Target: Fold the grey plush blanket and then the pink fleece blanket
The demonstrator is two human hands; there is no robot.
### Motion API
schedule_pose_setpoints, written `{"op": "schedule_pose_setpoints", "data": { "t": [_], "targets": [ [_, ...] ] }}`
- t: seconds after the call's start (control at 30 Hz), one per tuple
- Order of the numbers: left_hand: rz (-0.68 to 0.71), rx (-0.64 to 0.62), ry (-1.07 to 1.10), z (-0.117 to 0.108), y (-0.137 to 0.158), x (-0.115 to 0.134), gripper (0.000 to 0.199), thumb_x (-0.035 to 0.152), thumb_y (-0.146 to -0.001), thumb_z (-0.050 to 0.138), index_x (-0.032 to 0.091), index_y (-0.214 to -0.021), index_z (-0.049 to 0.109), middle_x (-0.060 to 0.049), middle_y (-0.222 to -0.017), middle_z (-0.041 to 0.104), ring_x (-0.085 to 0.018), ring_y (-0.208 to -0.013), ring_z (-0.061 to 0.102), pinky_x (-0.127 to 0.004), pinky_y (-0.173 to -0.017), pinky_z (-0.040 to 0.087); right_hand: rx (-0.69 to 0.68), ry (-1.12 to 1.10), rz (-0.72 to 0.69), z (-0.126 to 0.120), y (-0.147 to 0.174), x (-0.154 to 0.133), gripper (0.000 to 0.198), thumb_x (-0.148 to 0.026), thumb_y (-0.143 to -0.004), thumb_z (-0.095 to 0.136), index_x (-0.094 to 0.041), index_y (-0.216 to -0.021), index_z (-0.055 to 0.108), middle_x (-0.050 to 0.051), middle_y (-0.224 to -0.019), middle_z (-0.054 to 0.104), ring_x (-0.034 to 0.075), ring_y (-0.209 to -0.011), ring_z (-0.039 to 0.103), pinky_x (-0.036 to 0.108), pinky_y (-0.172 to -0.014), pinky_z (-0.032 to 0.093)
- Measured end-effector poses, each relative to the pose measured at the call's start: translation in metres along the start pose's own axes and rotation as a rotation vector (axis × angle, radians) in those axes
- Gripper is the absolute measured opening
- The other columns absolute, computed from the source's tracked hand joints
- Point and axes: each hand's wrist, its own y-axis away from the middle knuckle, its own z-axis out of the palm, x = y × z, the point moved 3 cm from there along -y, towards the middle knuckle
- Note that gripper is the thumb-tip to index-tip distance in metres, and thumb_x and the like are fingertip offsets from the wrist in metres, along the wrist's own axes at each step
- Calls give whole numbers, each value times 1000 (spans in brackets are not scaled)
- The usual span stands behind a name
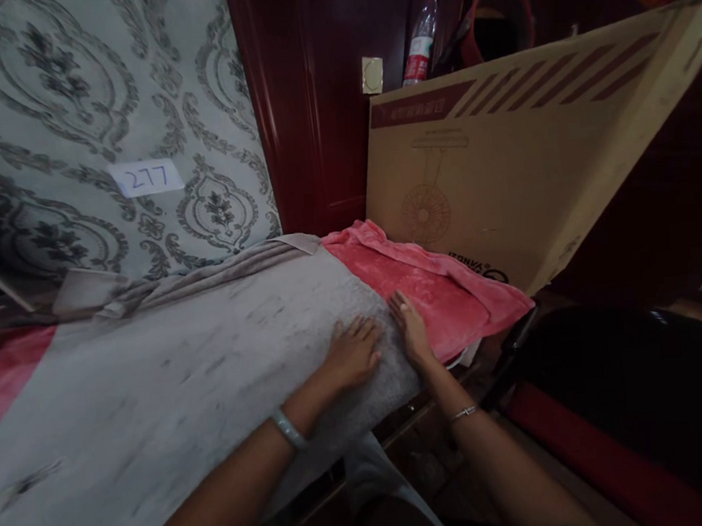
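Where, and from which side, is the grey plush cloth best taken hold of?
Probably by the right edge of the grey plush cloth, from the right: there it ends beside the pink plush cloth, near the right hand, while its middle offers no edge.

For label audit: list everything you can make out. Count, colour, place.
wallpaper: 1, grey, back left
card: 1, white, on wallpaper
panel: 1, dark red, back
switch: 1, cream, on panel
carton: 1, brown, right
bottle: 1, clear, above carton
tub: 1, red-rimmed, above carton
black object: 1, black, lower right
grey cloth: 1, grey, centre to left
red cloth: 2 parts, red, left and right
trousers: 1, greyish, bottom centre
bangle: 1, pale, left wrist
bracelet: 1, silvery, right wrist
left hand: 1, bare, on grey cloth
right hand: 1, bare, at grey cloth's edge
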Motion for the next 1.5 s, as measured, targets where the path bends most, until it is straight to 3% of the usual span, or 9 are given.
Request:
{"op": "schedule_pose_setpoints", "data": {
  "t": [0.17, 0.3, 0.6, 0.8, 1.0, 1.1, 1.23, 1.37, 1.5],
  "targets": [
    [-9, 3, 34, 11, -57, 11, 63, 40, -100, 31, 16, -158, 30, -12, -167, 23, -30, -155, 16, -65, -123, 7, 18, -66, -24, -2, 2, 5, 81, -62, -99, 14, -11, -162, 16, 19, -161, 33, 24, -146, 39, 49, -117, 37],
    [-104, 29, 12, 12, -62, -11, 67, 52, -99, 32, 21, -159, 31, -11, -168, 21, -31, -156, 13, -62, -124, 9, -37, 132, -55, -3, 3, 1, 84, -66, -98, 10, -12, -161, 25, 17, -161, 35, 23, -147, 37, 48, -119, 34],
    [-661, 117, -114, -30, 47, -140, 61, 53, -101, 34, 23, -153, 42, -14, -163, 35, -34, -150, 29, -60, -118, 27, -85, 301, -90, 0, 8, -7, 86, -71, -96, 15, -13, -143, 56, 15, -145, 56, 25, -139, 48, 47, -120, 33],
    [-735, 175, -140, -61, 106, -164, 43, 41, -93, 63, 18, -130, 58, -11, -133, 59, -25, -114, 61, -48, -96, 54, -110, 286, -79, 14, -12, -14, 73, -50, -96, 27, -9, -154, 40, 15, -153, 48, 23, -143, 43, 44, -122, 29],
    [-572, 149, -108, -59, 35, -121, 51, 45, -99, 50, 25, -146, 48, -13, -154, 46, -29, -138, 47, -53, -112, 41, -69, -84, 79, 50, -63, -25, 74, -34, -95, 14, -10, -162, -6, 15, -166, 22, 16, -147, 37, 40, -115, 38],
    [-322, 13, -16, -39, -29, -81, 57, 34, -102, 31, 23, -158, 31, -10, -166, 27, -26, -154, 22, -55, -122, 23, -25, -161, 196, 56, -73, -11, 72, -34, -95, 5, -9, -161, -9, 20, -163, 28, 17, -144, 41, 41, -112, 41],
    [-168, -48, 7, -12, -87, -47, 61, 35, -100, 29, 19, -159, 28, -10, -167, 23, -26, -155, 17, -59, -124, 15, 38, -274, 178, 54, -73, 14, 73, -46, -97, 9, -13, -162, 2, 20, -158, 38, 19, -139, 48, 42, -112, 41],
    [-224, 1, -27, -3, -102, -62, 60, 42, -101, 28, 24, -159, 30, -5, -167, 25, -23, -155, 18, -54, -125, 12, 158, -536, 156, 56, -72, 30, 81, -64, -91, 38, -23, -159, 25, 15, -151, 49, 23, -133, 54, 46, -114, 38],
    [-412, 20, -53, -15, -81, -119, 64, 46, -100, 28, 18, -158, 33, -11, -167, 23, -30, -155, 19, -59, -123, 14, 147, -553, 122, 60, -71, 32, 79, -67, -86, 50, -26, -153, 38, 12, -153, 48, 24, -137, 49, 47, -117, 34]
  ]
}}
